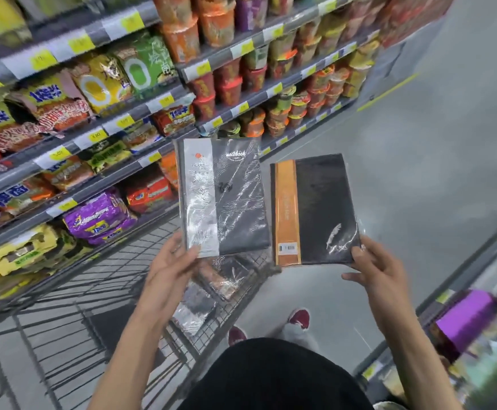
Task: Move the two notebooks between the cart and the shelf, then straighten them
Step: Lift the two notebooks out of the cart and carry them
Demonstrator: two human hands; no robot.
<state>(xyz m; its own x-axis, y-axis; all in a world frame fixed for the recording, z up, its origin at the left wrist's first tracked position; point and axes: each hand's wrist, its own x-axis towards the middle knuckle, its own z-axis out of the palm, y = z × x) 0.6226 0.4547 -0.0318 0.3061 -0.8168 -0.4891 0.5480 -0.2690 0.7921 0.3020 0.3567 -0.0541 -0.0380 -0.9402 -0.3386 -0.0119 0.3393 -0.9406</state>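
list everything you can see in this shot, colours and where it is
grey-banded notebook: 1, dark grey with a pale band, plastic-wrapped, held above the cart
orange-banded notebook: 1, black with an orange band, wrapped, held to its right, apart from it
cart: 1, dark wire, lower left
wrapped flat items: a few, dark and silver, in the cart
left shelves: several tiers, grey, yellow price tags
noodle packets: many, yellow, red, green, purple, left shelves
noodle cups: many, mostly orange and red, farther along
purple pack: 1, right-hand shelf
floor: grey
shoes: 2, red
left hand: grips the grey-banded notebook's lower corner
right hand: grips the orange-banded notebook's lower corner
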